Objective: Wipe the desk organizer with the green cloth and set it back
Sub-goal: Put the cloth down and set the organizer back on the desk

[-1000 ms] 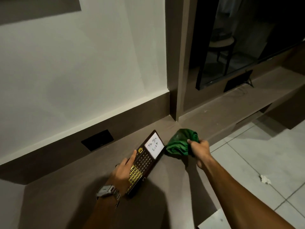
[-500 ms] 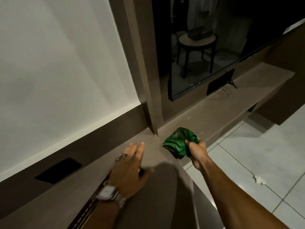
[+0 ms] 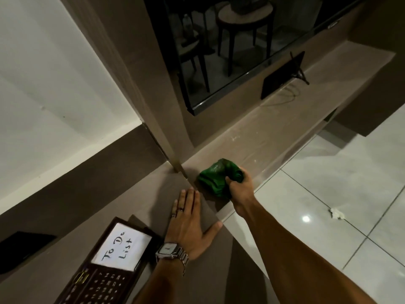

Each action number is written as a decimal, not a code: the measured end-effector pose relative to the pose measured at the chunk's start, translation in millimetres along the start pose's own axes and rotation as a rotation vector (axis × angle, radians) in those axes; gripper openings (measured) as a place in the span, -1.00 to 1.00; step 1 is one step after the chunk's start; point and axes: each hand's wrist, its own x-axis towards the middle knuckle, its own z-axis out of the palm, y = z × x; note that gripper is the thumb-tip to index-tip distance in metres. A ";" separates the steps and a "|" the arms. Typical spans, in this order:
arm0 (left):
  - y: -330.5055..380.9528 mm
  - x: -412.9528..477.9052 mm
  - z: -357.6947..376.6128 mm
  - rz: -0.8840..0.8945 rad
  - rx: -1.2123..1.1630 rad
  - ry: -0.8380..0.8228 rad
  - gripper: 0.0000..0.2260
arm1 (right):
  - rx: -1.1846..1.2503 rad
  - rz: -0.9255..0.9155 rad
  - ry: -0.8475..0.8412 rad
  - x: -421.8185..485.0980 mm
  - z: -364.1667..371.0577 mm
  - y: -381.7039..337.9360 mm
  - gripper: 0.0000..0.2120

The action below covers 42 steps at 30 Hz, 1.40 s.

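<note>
- we see two hands. the right hand is clenched round one bunched green cloth, fingers wrapped over its right end, and the cloth rests on the table close to the front edge.
- the left hand lies flat, palm down on the table, four fingers together and the thumb spread to the right; it grips nothing.
- we count two rings on the left hand's fingers and one silver wristwatch with a metal band on that wrist.
- the left fingertips lie just beside the cloth, apart from it as far as we can tell.
- one desk organizer lies flat on the table, just to the left of the left wrist, not touched by either hand. it is dark brown, with one white panel reading "to do list" and a grid of small marks below that we cannot read; its lower end runs out of the picture.
- one dark rectangular plate sits in the brown wall strip to the far left.
- one vertical wood post meets the table just behind the cloth.
- one black glass panel hangs above the far stretch of table, and one small black device stands tilted under it.
- one crumpled white scrap lies on the tiled floor to the right.
</note>
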 end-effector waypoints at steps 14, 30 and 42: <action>-0.2 -0.6 3.6 -0.003 -0.055 -0.038 -0.10 | -1.009 -0.624 0.360 -26.3 16.7 4.8 -0.47; -104.1 -156.1 -165.4 -0.164 -0.220 0.253 -0.49 | -0.803 -0.556 -0.479 -202.3 123.2 1.1 -0.67; -184.4 -300.2 -97.6 -0.641 -0.558 0.130 -0.83 | -0.946 -0.419 -0.431 -228.2 145.8 26.4 -0.66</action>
